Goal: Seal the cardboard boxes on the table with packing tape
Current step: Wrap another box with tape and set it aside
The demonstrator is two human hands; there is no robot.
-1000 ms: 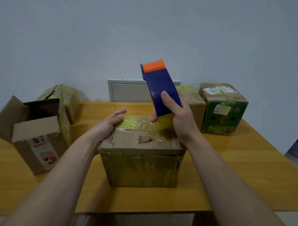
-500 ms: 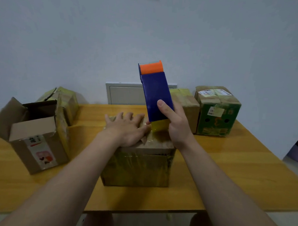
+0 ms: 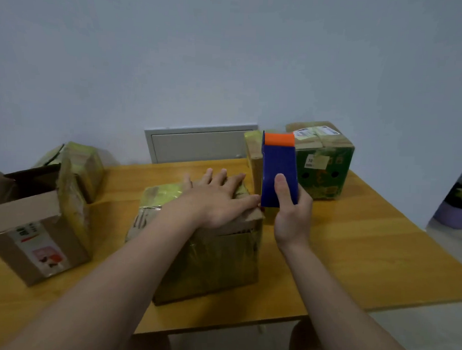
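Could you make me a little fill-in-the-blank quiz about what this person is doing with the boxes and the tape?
1. The right hand holds a blue tape dispenser with an ____ top.
2. The left hand lies flat on top of the ____ box in front of the person.
3. The box at the left edge of the table, the open box, has its flaps ____.
4. The box at the far right, the printed box, is printed mostly ____.

Missing words: orange; cardboard; open; green

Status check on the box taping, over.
Left hand flat on centre box. Right hand gripping tape dispenser at the box's right edge. Open box at left untaped. Nothing in the way.
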